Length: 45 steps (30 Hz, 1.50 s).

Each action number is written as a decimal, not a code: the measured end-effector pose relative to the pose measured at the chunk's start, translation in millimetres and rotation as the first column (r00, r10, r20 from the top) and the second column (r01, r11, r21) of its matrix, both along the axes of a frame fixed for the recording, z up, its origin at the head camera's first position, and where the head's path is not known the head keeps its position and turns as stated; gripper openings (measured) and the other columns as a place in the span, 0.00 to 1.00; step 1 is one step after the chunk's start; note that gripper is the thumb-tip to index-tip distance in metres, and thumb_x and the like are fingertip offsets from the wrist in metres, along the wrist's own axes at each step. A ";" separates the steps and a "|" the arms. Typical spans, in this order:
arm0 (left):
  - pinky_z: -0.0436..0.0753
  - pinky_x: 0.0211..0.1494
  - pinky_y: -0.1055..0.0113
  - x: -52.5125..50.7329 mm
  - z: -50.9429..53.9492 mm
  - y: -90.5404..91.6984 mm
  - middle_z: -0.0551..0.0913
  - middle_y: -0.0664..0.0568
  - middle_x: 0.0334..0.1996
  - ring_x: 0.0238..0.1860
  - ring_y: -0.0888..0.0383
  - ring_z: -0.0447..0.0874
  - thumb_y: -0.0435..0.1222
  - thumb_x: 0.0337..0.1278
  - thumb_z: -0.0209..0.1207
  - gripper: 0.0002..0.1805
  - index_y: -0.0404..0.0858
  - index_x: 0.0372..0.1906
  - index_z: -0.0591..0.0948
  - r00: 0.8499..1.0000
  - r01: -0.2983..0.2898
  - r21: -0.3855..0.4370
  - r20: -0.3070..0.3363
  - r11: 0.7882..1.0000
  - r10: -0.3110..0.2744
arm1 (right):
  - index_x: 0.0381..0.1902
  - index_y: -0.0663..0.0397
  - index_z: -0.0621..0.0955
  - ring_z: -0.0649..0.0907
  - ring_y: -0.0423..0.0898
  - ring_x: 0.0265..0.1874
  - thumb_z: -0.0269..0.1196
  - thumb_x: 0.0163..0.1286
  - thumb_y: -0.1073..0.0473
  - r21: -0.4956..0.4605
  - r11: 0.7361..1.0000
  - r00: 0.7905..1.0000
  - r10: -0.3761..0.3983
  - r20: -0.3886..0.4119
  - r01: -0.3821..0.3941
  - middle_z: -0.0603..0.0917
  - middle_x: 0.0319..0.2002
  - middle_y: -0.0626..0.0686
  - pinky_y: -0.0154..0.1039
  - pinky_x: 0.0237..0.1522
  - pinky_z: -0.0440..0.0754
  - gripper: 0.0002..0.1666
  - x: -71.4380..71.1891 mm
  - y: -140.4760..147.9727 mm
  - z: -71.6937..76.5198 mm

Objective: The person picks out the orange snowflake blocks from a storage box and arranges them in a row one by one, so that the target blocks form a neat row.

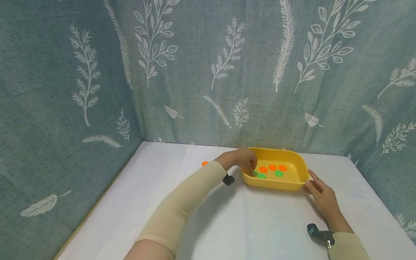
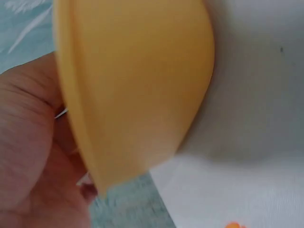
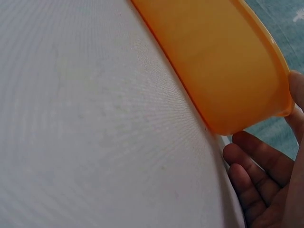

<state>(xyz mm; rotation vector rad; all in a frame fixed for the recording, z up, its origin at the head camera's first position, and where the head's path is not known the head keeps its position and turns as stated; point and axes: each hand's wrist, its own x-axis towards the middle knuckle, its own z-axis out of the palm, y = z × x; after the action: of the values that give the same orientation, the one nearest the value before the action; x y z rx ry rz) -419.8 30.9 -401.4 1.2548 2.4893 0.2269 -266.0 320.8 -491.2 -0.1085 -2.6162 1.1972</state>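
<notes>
A yellow plastic tray (image 1: 276, 185) with raised walls stands on the white table and holds several small orange and green scalloped pieces. My left hand (image 1: 244, 159) reaches over its left wall, fingers pointing down beside a green piece (image 1: 255, 173). In the left wrist view the tray wall (image 2: 137, 90) hides those fingertips, so whether they pinch a piece is unclear. At the tray's right front corner, my right hand (image 1: 323, 200) holds the rim between thumb and forefinger. The right wrist view shows its other fingers (image 3: 256, 166) loosely bent below the corner.
An orange piece (image 1: 205, 163) lies on the white table (image 1: 208, 231) to the left of the tray, partly behind the left forearm. Patterned green-blue cloth (image 1: 195, 72) hangs at the back and on both sides of the table.
</notes>
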 end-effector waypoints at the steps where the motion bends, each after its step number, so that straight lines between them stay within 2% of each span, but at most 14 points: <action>1: 0.74 0.33 0.70 1.2 -1.7 3.4 0.81 0.60 0.29 0.29 0.62 0.74 0.46 0.58 0.67 0.08 0.47 0.31 0.85 1.000 0.022 -0.045 -0.002 0.999 -0.022 | 0.76 0.47 0.58 0.83 0.58 0.46 0.47 0.77 0.41 0.003 1.000 1.000 0.000 -0.003 0.000 0.80 0.52 0.66 0.42 0.44 0.82 0.35 -0.2 0.1 -0.1; 4: 0.71 0.34 0.72 4.1 -7.4 13.8 0.80 0.60 0.29 0.29 0.62 0.71 0.43 0.64 0.62 0.08 0.48 0.30 0.86 0.996 0.076 -0.177 -0.026 0.981 -0.081 | 0.76 0.47 0.58 0.83 0.58 0.46 0.47 0.77 0.41 0.008 1.000 1.000 0.000 -0.007 0.000 0.80 0.52 0.66 0.39 0.42 0.82 0.35 -1.0 0.3 -0.6; 8: 0.71 0.37 0.72 8.9 -10.7 25.6 0.79 0.58 0.34 0.32 0.60 0.69 0.31 0.66 0.56 0.11 0.46 0.32 0.86 0.994 0.090 -0.259 -0.030 0.962 -0.101 | 0.76 0.46 0.58 0.83 0.59 0.46 0.47 0.77 0.41 0.004 1.000 1.000 0.006 -0.012 -0.006 0.79 0.53 0.66 0.48 0.47 0.80 0.35 -2.9 0.6 -1.0; 12: 0.71 0.39 0.71 11.2 -17.5 32.9 0.78 0.57 0.35 0.34 0.60 0.71 0.35 0.70 0.54 0.10 0.45 0.32 0.83 0.994 0.093 -0.216 -0.035 0.972 -0.103 | 0.76 0.46 0.58 0.83 0.59 0.47 0.47 0.78 0.41 -0.007 1.000 1.000 0.009 -0.011 -0.009 0.80 0.53 0.67 0.54 0.50 0.77 0.35 -3.7 -1.5 -0.8; 17: 0.70 0.39 0.72 9.7 -26.9 35.9 0.77 0.59 0.34 0.35 0.60 0.71 0.42 0.67 0.58 0.08 0.47 0.32 0.81 1.000 0.025 -0.099 -0.010 0.995 -0.026 | 0.76 0.47 0.58 0.83 0.59 0.46 0.47 0.77 0.41 -0.005 1.000 1.000 0.017 -0.016 -0.017 0.80 0.52 0.66 0.54 0.49 0.78 0.35 -3.8 -5.5 -0.8; 21: 0.70 0.37 0.73 8.1 -23.8 35.9 0.78 0.59 0.31 0.33 0.61 0.72 0.46 0.59 0.66 0.10 0.46 0.31 0.81 0.999 -0.028 -0.045 -0.035 0.999 0.027 | 0.76 0.48 0.58 0.83 0.59 0.46 0.48 0.77 0.41 0.000 1.000 1.000 0.016 -0.024 -0.016 0.81 0.52 0.66 0.52 0.47 0.80 0.35 -4.7 -6.0 -0.4; 25: 0.73 0.40 0.74 6.9 -19.0 36.4 0.80 0.61 0.32 0.35 0.63 0.76 0.47 0.53 0.70 0.11 0.46 0.32 0.84 0.993 -0.054 -0.060 -0.110 0.997 0.047 | 0.76 0.48 0.59 0.83 0.59 0.46 0.49 0.77 0.42 -0.005 1.000 0.999 0.015 -0.035 -0.015 0.81 0.51 0.66 0.52 0.47 0.79 0.35 -4.7 -5.3 -0.3; 28: 0.74 0.42 0.75 6.4 -17.4 37.8 0.80 0.61 0.36 0.38 0.63 0.77 0.46 0.51 0.71 0.11 0.45 0.35 0.85 0.992 -0.062 -0.060 -0.118 0.996 0.055 | 0.76 0.47 0.58 0.83 0.60 0.47 0.48 0.77 0.42 -0.010 1.000 1.000 0.010 -0.025 -0.011 0.80 0.52 0.67 0.55 0.50 0.77 0.35 -3.4 -4.5 -0.2; 32: 0.74 0.45 0.75 5.9 -16.8 39.8 0.80 0.61 0.40 0.42 0.63 0.76 0.43 0.50 0.72 0.12 0.45 0.39 0.85 0.994 -0.076 -0.041 -0.079 0.996 0.072 | 0.76 0.48 0.57 0.82 0.62 0.47 0.48 0.77 0.42 -0.019 1.000 1.000 0.007 -0.003 -0.007 0.80 0.52 0.67 0.58 0.51 0.75 0.36 -1.6 -4.1 -0.3; 34: 0.74 0.44 0.74 4.7 -17.4 40.6 0.80 0.60 0.39 0.41 0.63 0.76 0.42 0.51 0.72 0.11 0.45 0.39 0.85 0.996 -0.062 -0.036 -0.061 0.997 0.059 | 0.76 0.48 0.57 0.82 0.61 0.47 0.48 0.77 0.42 -0.019 1.000 1.000 0.005 0.001 -0.005 0.80 0.53 0.67 0.57 0.51 0.75 0.36 -1.4 -3.7 -0.8; 37: 0.73 0.43 0.74 2.2 -18.4 41.8 0.81 0.59 0.39 0.38 0.62 0.76 0.40 0.54 0.70 0.09 0.45 0.39 0.85 0.999 -0.038 -0.015 -0.033 0.999 0.038 | 0.76 0.49 0.58 0.83 0.60 0.47 0.48 0.77 0.42 -0.009 1.000 1.000 -0.001 -0.005 0.001 0.80 0.52 0.67 0.53 0.49 0.78 0.36 -1.7 -2.7 -1.7; 42: 0.73 0.40 0.75 2.1 -17.0 45.9 0.79 0.61 0.35 0.35 0.63 0.74 0.42 0.58 0.67 0.09 0.44 0.40 0.84 0.999 -0.024 0.019 -0.030 1.000 0.024 | 0.76 0.48 0.58 0.83 0.58 0.47 0.48 0.77 0.42 0.002 1.000 1.000 -0.001 -0.017 0.001 0.81 0.52 0.66 0.47 0.46 0.81 0.35 -2.8 0.3 -2.8; 43: 0.73 0.40 0.75 3.1 -15.7 46.9 0.79 0.60 0.32 0.33 0.63 0.74 0.42 0.58 0.67 0.08 0.44 0.40 0.84 1.000 -0.011 0.021 -0.009 1.000 0.011 | 0.76 0.48 0.58 0.83 0.59 0.46 0.48 0.77 0.42 0.002 1.000 1.000 -0.001 -0.019 0.001 0.81 0.52 0.66 0.48 0.46 0.81 0.35 -3.0 0.7 -2.7; 45: 0.73 0.35 0.73 5.7 -12.9 49.2 0.77 0.58 0.26 0.26 0.62 0.72 0.39 0.61 0.64 0.05 0.45 0.40 0.84 0.996 0.001 0.010 0.091 1.000 -0.002 | 0.76 0.48 0.58 0.83 0.59 0.46 0.48 0.77 0.42 0.007 1.000 1.000 0.001 -0.026 -0.001 0.81 0.52 0.66 0.49 0.47 0.80 0.35 -3.5 1.3 -2.0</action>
<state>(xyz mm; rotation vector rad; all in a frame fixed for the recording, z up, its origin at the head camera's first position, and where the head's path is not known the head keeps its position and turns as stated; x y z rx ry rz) -414.1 80.1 -414.3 1.2216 2.4131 0.2894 -269.5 322.2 -493.2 -0.0899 -2.5982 1.1822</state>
